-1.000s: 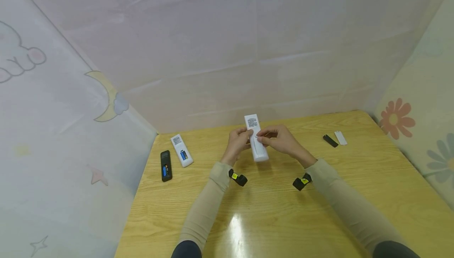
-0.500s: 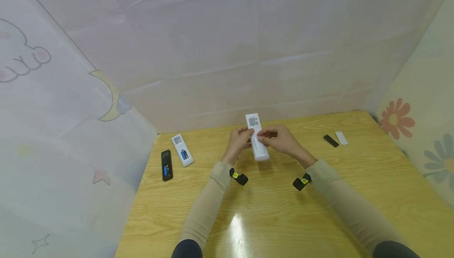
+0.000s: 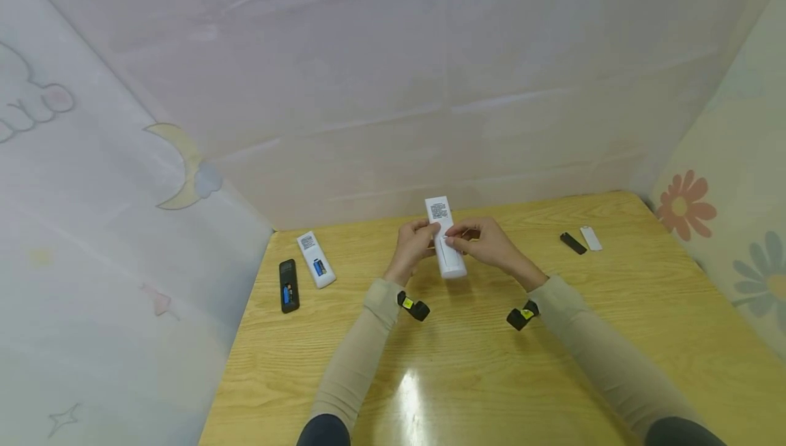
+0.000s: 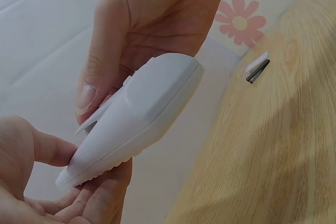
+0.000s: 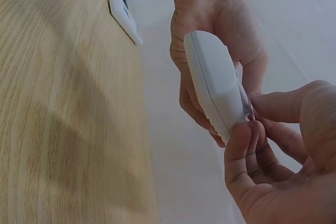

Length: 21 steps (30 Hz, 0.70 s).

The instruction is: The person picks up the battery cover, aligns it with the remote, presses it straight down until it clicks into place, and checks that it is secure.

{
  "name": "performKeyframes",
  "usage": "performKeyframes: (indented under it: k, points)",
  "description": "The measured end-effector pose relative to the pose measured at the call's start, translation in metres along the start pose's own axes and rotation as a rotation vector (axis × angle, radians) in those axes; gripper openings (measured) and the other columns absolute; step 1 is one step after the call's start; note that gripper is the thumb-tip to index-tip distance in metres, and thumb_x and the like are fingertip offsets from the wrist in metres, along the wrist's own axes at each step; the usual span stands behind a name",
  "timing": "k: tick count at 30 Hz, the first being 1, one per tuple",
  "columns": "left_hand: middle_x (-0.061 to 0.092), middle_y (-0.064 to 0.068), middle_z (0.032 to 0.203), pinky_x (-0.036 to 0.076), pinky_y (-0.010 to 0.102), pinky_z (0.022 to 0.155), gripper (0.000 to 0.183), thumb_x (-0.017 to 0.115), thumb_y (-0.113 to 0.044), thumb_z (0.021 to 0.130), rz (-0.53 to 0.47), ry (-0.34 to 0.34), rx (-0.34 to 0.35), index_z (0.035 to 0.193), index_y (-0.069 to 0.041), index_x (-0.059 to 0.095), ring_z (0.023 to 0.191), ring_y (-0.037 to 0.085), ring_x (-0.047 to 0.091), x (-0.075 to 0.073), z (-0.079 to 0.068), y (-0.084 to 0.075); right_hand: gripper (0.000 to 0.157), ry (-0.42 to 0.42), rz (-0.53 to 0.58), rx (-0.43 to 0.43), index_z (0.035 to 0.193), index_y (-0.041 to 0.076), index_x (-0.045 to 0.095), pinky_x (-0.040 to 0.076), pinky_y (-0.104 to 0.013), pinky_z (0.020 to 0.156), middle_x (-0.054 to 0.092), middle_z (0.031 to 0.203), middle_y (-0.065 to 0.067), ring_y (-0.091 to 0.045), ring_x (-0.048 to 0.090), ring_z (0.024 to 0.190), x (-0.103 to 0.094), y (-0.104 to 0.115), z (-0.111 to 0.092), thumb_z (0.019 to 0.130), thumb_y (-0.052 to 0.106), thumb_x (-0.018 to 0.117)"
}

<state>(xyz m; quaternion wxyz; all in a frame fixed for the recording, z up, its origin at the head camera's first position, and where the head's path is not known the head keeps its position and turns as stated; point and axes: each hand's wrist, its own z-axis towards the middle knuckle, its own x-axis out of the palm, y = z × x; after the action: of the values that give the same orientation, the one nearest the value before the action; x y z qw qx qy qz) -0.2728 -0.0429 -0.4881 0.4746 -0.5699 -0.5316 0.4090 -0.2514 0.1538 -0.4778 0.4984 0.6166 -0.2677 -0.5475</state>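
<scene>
Above the table, my left hand (image 3: 406,249) grips a white remote control (image 3: 438,209), back side up, thumb on one edge and fingers beneath. My right hand (image 3: 491,243) pinches the top end of its white battery cover (image 3: 446,255) between thumb and fingers. In the left wrist view the cover's end is lifted off the remote's body (image 4: 144,111), leaving a narrow dark gap; its other end still meets the body. The right wrist view shows the cover (image 5: 243,95) tilted out under my right thumb. Whatever lies inside the compartment is hidden.
On the wooden table (image 3: 467,364), left side, lie a black remote (image 3: 288,286) and another white remote (image 3: 316,260), both uncovered with blue batteries showing. A black cover (image 3: 573,243) and a white cover (image 3: 590,238) lie at the right. A fabric backdrop (image 3: 368,125) stands behind.
Both hands and the remote keep almost the same place and pose. Only a slight shift of the remote shows since one second ago.
</scene>
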Motion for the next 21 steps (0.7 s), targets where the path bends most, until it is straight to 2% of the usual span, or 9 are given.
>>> performKeyframes:
  k: [7,21]
  points:
    - [0.071,0.020,0.128,0.066,0.040,0.090,0.052,0.067,-0.026,0.104,-0.001,-0.008,-0.009,0.145,0.006,0.058,0.115,0.040,0.073,-0.0009,0.0013,-0.0001,0.026,0.002,0.002,0.015,0.116,0.001,0.078,0.059,-0.027,0.068,0.073,0.105,-0.018,-0.027,0.068,0.091,0.0008,0.0029,0.0005,0.100,0.021,0.077]
    - [0.072,0.018,0.125,0.066,0.039,0.089,0.049,0.067,-0.025,0.104,0.005,-0.018,-0.014,0.142,0.005,0.061,0.106,0.032,0.076,-0.0011,0.0026,0.0012,0.027,-0.009,0.005,0.008,0.115,-0.001,0.077,0.057,-0.025,0.067,0.072,0.102,-0.016,-0.025,0.066,0.089,0.0032,0.0021,0.0014,0.098,0.019,0.079]
